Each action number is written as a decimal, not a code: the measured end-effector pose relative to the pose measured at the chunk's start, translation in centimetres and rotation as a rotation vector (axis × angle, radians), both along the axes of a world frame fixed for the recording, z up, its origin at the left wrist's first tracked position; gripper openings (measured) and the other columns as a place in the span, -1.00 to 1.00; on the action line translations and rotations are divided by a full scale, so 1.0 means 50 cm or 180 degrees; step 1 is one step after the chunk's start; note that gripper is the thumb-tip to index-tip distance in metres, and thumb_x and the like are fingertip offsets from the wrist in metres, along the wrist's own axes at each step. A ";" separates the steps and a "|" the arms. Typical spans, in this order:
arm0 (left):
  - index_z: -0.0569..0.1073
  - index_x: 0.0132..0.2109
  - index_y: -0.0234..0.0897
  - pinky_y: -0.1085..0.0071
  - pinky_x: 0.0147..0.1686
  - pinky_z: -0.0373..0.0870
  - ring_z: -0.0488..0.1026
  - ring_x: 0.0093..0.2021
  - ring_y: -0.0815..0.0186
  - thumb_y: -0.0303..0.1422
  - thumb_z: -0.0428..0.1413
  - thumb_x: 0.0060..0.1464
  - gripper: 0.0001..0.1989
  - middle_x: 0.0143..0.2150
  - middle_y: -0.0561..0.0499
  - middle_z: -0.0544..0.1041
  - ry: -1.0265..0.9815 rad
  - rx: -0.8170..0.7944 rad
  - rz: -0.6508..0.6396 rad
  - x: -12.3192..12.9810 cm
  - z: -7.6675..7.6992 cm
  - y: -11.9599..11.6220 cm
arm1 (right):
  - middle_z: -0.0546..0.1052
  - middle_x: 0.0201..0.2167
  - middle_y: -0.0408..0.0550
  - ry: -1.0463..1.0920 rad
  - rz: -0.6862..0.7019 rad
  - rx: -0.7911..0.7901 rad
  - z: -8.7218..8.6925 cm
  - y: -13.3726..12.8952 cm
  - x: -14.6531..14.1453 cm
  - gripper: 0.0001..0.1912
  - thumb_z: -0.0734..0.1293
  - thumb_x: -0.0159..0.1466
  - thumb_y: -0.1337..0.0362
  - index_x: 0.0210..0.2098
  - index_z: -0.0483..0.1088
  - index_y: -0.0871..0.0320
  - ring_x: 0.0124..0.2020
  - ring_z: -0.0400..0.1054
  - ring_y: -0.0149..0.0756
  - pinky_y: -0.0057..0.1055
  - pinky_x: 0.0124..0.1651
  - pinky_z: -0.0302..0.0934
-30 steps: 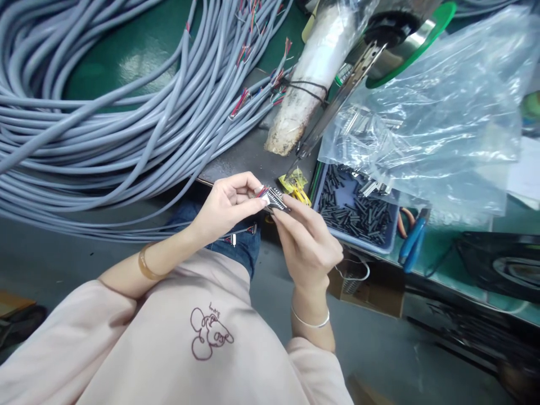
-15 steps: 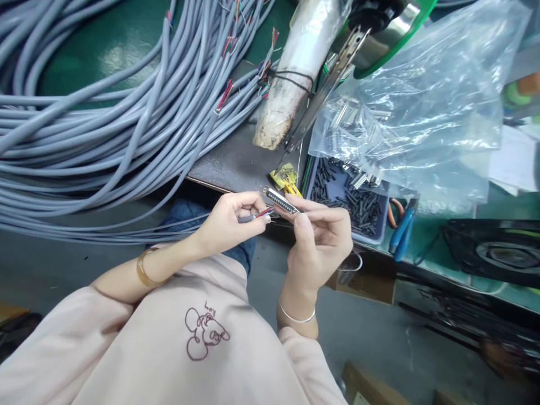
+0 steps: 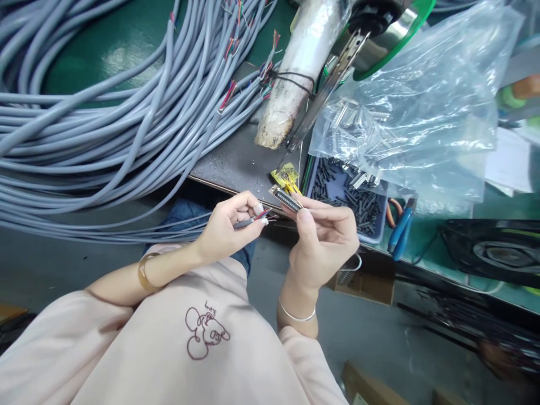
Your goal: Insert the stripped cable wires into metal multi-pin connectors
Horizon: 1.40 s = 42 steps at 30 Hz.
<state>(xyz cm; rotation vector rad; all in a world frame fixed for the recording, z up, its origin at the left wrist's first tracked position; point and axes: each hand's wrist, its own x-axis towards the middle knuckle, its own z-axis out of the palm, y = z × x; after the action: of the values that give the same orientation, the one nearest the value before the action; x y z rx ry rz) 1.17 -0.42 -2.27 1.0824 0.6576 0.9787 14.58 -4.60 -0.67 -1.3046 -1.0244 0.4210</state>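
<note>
My left hand (image 3: 228,225) pinches the end of a grey cable (image 3: 243,224), whose thin red and dark wires fan out past the fingertips. Just to its right, my right hand (image 3: 323,242) grips a metal connector (image 3: 287,199) with a dark row of contacts, held between thumb and fingers. A small gap separates the wire ends from the connector. Behind the connector, a yellow piece (image 3: 287,175) lies at the table edge, under the tip of a soldering iron (image 3: 310,115).
Many grey cables (image 3: 139,129) cover the left. A wrapped roll (image 3: 291,84) stands beside the iron. At right are a bin of black tubes (image 3: 382,225), a plastic bag (image 3: 447,112), blue-handled pliers (image 3: 403,230), a solder spool (image 3: 411,34) and a black fan-like device (image 3: 498,253).
My right hand and the connector have shifted slightly right, widening the gap to the wires. The left fingers have changed their hold on the wires a little.
</note>
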 end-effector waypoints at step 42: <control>0.53 -0.34 -0.29 0.51 -0.35 0.56 0.57 -0.34 0.37 -0.43 0.28 0.08 -0.92 -0.31 -0.05 0.62 0.0103 0.0578 0.0957 -0.019 -0.011 -0.008 | 0.70 -0.29 -0.14 -0.1149 -0.0362 0.0236 -0.023 -0.004 0.006 -0.90 0.47 0.26 0.39 -0.32 0.49 0.10 -0.25 0.65 -0.30 -0.40 -0.24 0.54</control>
<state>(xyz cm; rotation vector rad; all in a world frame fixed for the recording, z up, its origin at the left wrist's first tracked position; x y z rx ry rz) 0.25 -0.82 -2.82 1.1812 0.7842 1.3018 14.87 -4.78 -1.85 -1.3932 -1.2445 0.0588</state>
